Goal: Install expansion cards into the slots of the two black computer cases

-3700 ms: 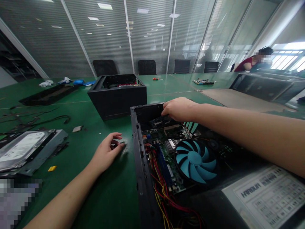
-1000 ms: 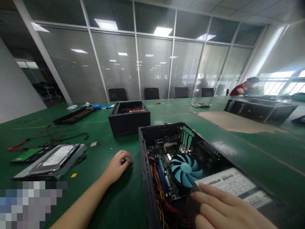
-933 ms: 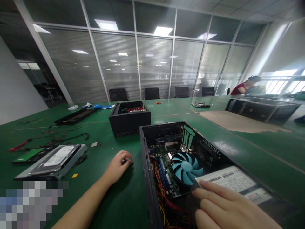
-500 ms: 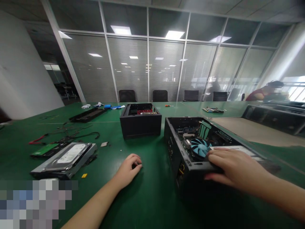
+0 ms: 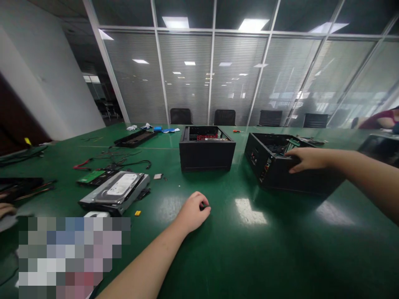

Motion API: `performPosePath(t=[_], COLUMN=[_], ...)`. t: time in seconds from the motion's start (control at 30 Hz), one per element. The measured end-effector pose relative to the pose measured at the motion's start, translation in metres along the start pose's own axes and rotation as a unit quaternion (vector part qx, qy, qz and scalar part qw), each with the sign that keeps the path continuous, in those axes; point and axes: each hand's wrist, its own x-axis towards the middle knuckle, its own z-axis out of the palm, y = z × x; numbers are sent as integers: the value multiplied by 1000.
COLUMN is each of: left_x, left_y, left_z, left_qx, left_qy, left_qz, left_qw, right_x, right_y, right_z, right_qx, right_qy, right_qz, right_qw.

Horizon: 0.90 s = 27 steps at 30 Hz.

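Observation:
My right hand (image 5: 304,160) grips the near top edge of an open black computer case (image 5: 299,180), its thumb outside and its fingers over the rim. The case's inside is mostly hidden from this angle. Resting on the green table, my left hand (image 5: 195,211) is closed, with a dark spot between thumb and fingers that I cannot make out. Beyond that hand stands a second open black case (image 5: 207,155) with a red board (image 5: 207,137) inside. To its left lies a hard drive (image 5: 123,185) on a metal housing.
Beside the drive are a green circuit board (image 5: 93,177), loose cables (image 5: 141,162) and a small yellow piece (image 5: 137,213). A black panel (image 5: 135,138) and an orange screwdriver (image 5: 238,131) lie farther back. Another person's hand (image 5: 6,209) shows at the left edge.
The case under my right hand has slid away from me across the table, the hand keeping its hold. My view has turned left. My left hand stays closed on the table.

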Motion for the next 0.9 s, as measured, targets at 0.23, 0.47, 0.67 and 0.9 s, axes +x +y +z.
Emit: performPosePath(t=[0.23,0.47,0.67,0.9], left_x=[1,0,0,7], left_y=[1,1,-2,0], left_z=[4,2,5,-7], left_qx=[17,24,21,-101], left_qy=[9,8,15,120], left_qz=[-17,-21,-19,-21], left_qw=[1000,999,999,987], right_x=[89,142,149,114], right_y=[-125,-218,-209,-196], right_z=[5,53,61,70], right_qx=[-46,-49,-87,-39], right_qy=[-53,-25,-34,47], right_qz=[-71,-64,-64,-104], right_qw=[995,996,994,993])
